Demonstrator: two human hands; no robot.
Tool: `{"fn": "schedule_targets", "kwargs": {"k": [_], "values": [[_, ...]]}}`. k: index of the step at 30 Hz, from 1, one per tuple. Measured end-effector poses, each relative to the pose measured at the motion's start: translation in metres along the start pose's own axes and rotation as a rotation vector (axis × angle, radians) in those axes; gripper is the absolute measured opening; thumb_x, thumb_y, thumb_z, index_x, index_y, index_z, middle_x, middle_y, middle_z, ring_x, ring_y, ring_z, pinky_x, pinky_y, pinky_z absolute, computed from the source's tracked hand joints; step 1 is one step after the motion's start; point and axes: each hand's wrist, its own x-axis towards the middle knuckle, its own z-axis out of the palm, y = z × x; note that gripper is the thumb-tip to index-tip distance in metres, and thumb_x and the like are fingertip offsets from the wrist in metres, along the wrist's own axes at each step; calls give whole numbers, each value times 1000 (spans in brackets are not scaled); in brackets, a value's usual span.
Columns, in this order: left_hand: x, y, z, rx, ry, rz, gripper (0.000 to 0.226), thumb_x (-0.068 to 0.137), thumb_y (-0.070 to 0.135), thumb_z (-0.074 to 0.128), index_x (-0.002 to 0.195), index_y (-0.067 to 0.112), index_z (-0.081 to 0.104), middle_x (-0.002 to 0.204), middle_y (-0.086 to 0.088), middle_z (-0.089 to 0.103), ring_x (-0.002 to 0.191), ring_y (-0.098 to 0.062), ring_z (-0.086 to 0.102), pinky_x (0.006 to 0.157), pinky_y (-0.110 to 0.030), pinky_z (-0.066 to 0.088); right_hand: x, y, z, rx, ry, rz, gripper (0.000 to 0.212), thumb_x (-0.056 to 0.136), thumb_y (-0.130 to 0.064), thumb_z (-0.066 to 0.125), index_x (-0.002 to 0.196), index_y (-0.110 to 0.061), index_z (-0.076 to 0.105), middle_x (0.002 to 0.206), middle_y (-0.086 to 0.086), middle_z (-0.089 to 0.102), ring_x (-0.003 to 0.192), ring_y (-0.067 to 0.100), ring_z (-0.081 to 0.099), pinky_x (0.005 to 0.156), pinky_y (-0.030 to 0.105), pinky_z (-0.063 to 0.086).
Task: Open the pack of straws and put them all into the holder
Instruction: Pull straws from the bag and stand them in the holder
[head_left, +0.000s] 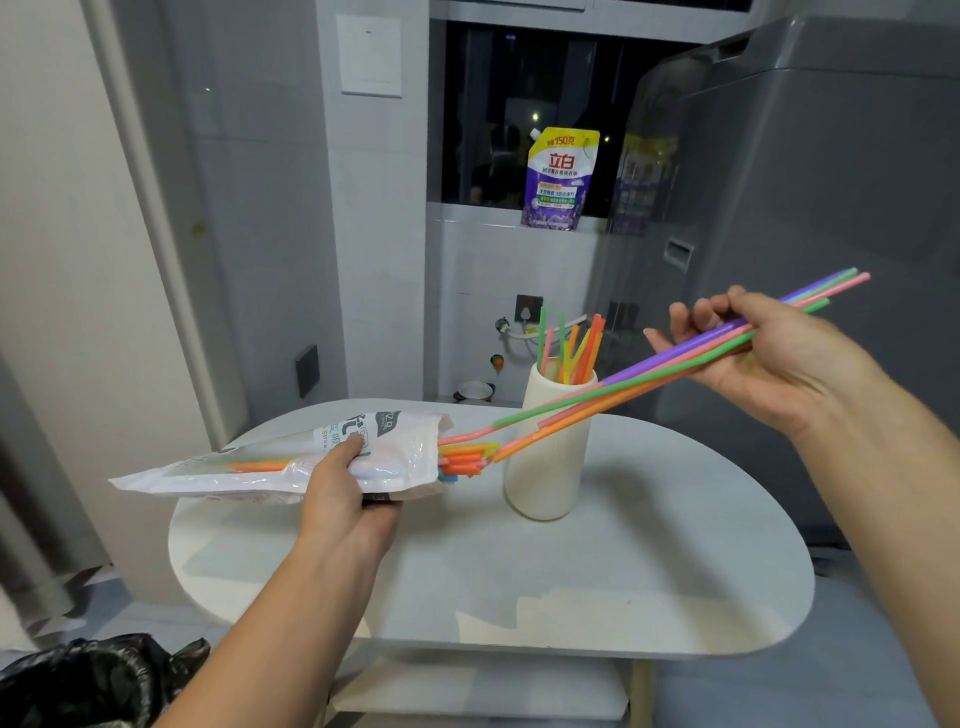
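My left hand (340, 486) grips a white plastic straw pack (260, 460) held level above the table, its open end facing right. Several orange, red and blue straw ends (465, 460) stick out of that opening. My right hand (769, 358) pinches a bunch of long straws (649, 382), purple, pink, green and orange, drawn out to the right and slanting up. Their lower ends pass in front of the cream ribbed holder (545, 467). The holder stands upright on the table with several straws (571, 348) inside it.
The white oval table (623, 571) has a lower shelf beneath. A black rubbish bag (98, 680) sits at the bottom left. A purple detergent pouch (561, 179) stands on the window ledge behind. A grey appliance (805, 208) rises at the right.
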Motion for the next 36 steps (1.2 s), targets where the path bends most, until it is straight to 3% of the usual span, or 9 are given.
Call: {"fn": "schedule_targets", "kwargs": {"k": [4, 6, 9, 21, 23, 27, 31, 33, 36], "values": [[3, 1, -1, -1, 9, 8, 37, 99, 7, 58, 136, 11, 60, 116, -7, 74, 98, -23, 73, 89, -45, 58, 1, -6, -2, 15, -4, -5, 26, 104, -21, 47, 81, -10, 50, 59, 6, 64, 63, 19, 73, 78, 50, 60], [4, 1, -2, 2, 17, 6, 38, 99, 6, 58, 137, 10, 59, 116, -7, 74, 98, -24, 73, 84, -45, 61, 1, -10, -3, 17, -6, -8, 26, 104, -20, 47, 80, -11, 50, 59, 5, 63, 63, 19, 72, 79, 49, 60], [4, 1, -2, 11, 23, -2, 38, 99, 6, 58, 136, 11, 59, 118, -6, 74, 96, -23, 74, 64, -41, 65, 2, -18, -5, 23, -7, -21, 27, 104, -21, 45, 80, -11, 48, 59, 4, 62, 62, 18, 72, 78, 49, 60], [7, 3, -3, -8, 57, -6, 41, 98, 5, 58, 138, 12, 58, 121, -6, 73, 94, -23, 73, 56, -41, 64, 2, -46, -12, 56, 27, -59, 26, 104, -22, 46, 80, -12, 48, 59, 2, 63, 65, 15, 72, 79, 47, 60], [7, 4, -4, -7, 51, 1, 41, 98, 5, 58, 139, 11, 57, 123, -6, 72, 96, -23, 73, 63, -41, 65, 2, -49, -13, 59, 29, -68, 25, 104, -22, 45, 81, -13, 48, 59, 1, 63, 65, 15, 72, 79, 47, 59], [10, 6, -5, -16, 35, 16, 43, 99, 6, 57, 141, 10, 55, 127, -8, 71, 112, -26, 71, 95, -49, 57, 4, -57, -17, 63, 41, -89, 26, 105, -23, 44, 81, -14, 46, 58, 0, 62, 64, 15, 72, 78, 47, 59], [13, 5, -7, -19, 33, 23, 44, 98, 6, 59, 141, 10, 55, 126, -10, 72, 112, -30, 71, 103, -54, 53, 9, -61, -19, 64, 74, -106, 25, 105, -22, 42, 82, -14, 46, 56, 0, 62, 62, 14, 72, 74, 46, 59], [12, 4, -6, -13, 48, 18, 44, 97, 6, 59, 140, 11, 56, 125, -9, 72, 111, -29, 72, 98, -53, 55, 12, -60, -20, 81, 93, -113, 26, 106, -23, 40, 82, -14, 46, 56, 0, 62, 60, 14, 71, 75, 46, 59], [9, 2, -4, 6, 57, 13, 40, 98, 7, 59, 138, 12, 58, 124, -6, 72, 103, -24, 73, 77, -44, 62, 15, -59, -19, 98, 113, -138, 29, 106, -24, 39, 79, -14, 44, 55, 0, 63, 58, 15, 72, 75, 45, 58]]}}
